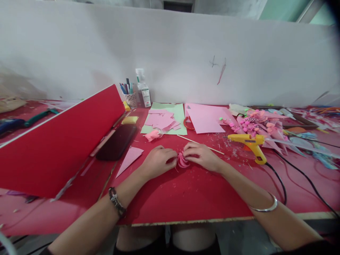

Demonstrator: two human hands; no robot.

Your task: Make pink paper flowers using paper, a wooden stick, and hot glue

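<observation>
Between my hands, low over the red tabletop, is a small pink swirled piece (182, 160) with curved ridges; its exact kind is not clear. My left hand (160, 161) pinches its left edge with fingers closed. From the upper right, my right hand (203, 156) grips it, fingertips bent over its top. Just beyond the hands lies a thin wooden stick (200, 144). A folded pink paper triangle (130, 160) rests left of my left hand, and a small clear-wrapped pink packet (153, 135) sits behind it.
A yellow glue gun (249, 143) with a black cord lies at right, before a pile of pink paper cones with pompoms (255, 122). Pink paper pieces (162, 119) lie on a green sheet. At left are a phone (117, 141) and a leaning red board (66, 141).
</observation>
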